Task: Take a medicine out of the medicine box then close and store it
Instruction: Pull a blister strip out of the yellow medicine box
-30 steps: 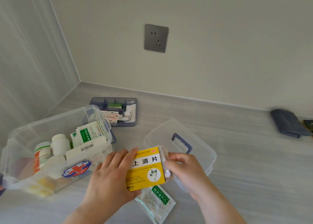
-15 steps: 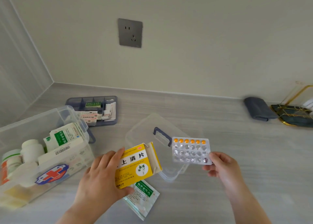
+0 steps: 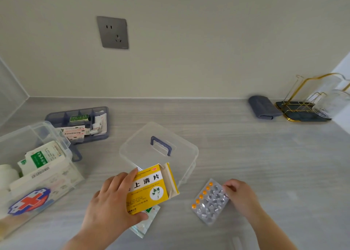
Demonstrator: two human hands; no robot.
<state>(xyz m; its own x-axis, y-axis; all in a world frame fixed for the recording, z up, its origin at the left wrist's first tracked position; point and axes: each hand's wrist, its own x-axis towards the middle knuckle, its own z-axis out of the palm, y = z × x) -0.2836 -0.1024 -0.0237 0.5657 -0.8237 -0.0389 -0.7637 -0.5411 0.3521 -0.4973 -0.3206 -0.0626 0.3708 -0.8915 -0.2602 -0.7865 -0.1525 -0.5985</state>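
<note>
Two hands working, head view. Left hand (image 3: 111,202) grips the yellow carton (image 3: 151,189) at 6 o'clock, its end flap open. Right hand (image 3: 240,196) at 4 o'clock pinches a corner of the pill sheet (image 3: 210,202), low at the counter; contact unclear. Medicine box (image 3: 62,185) stands open at 8 o'clock, packets and bottles inside. Clear lid (image 3: 136,145) lies just behind the carton; divider tray (image 3: 75,111) at 10 o'clock. Judged: medicine is out. Left to do: probably carton back, tray in, lid on, box stored.
</note>
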